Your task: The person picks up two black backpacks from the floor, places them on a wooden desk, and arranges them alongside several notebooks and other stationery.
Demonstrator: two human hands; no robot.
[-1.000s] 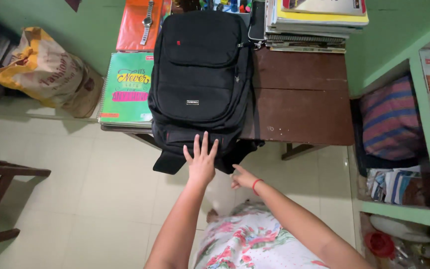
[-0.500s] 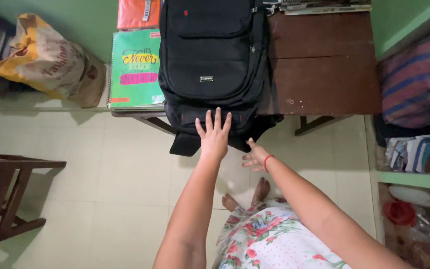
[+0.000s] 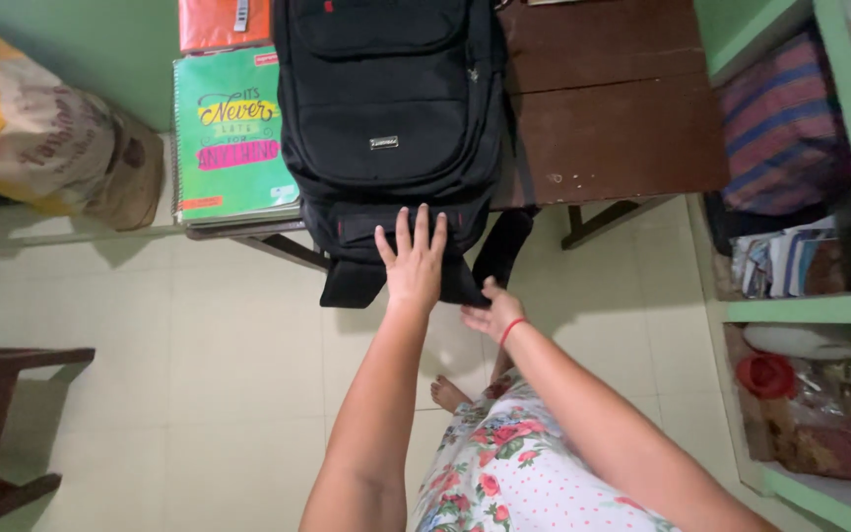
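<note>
our left hand [image 3: 413, 264] flat, fingers spread on the black backpack [image 3: 391, 128], right hand [image 3: 490, 313] loosely open at its lower edge, gripping nothing, brown table [image 3: 622, 128] underneath

Backpack label [image 3: 383, 143] — small (white-black), centred

Over the last second the left hand [image 3: 413, 261] has slid further up the hanging front edge of the black fabric backpack [image 3: 391, 118], so its spread fingers [image 3: 399, 229] now lie flat across the lower pocket panel rather than just at the rim. The right hand [image 3: 492, 315], with a red thread bracelet at the wrist, has risen from below the bag to just beside the left hand's heel, fingertips now at the bag's bottom edge. A black strap [image 3: 501, 246] now hangs free just right of the left hand.
</note>
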